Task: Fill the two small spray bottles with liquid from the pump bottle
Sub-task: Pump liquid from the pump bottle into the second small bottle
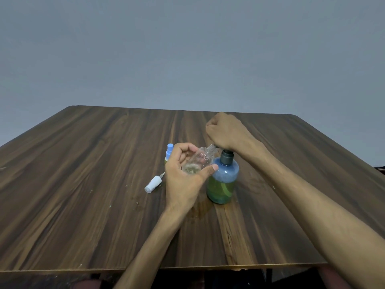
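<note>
1. Near the middle of the wooden table (83, 184) stands the pump bottle (222, 182). It is upright, with green liquid in the lower part.

2. The left hand (185, 174) holds a clear spray bottle (201, 160) with its cap off. Fingers and thumb curl around its body.

3. This clear bottle is tilted. Its long side runs from the palm up and to the right, and its open neck points at the top of the pump. The neck looks very close to the pump's spout, but the spout is hidden under the other hand, so I cannot tell if they touch.

4. That is the thing that matters most: I think the neck has to sit right under the spout, or the liquid will spill onto the table.

5. The right hand (226, 132) is curled into a fist on top of the pump head (227, 156). It seems to press down with its underside. It does not look wrapped around anything.

6. The right arm reaches in from the right side, and the left arm comes up from below.

7. A little liquid shows inside the clear bottle, so I think filling is under way.

8. The second spray bottle (169, 152) stands just behind the left hand with its blue cap on.

9. A white spray cap (153, 183) lies on its side to the left, a little apart.
</note>
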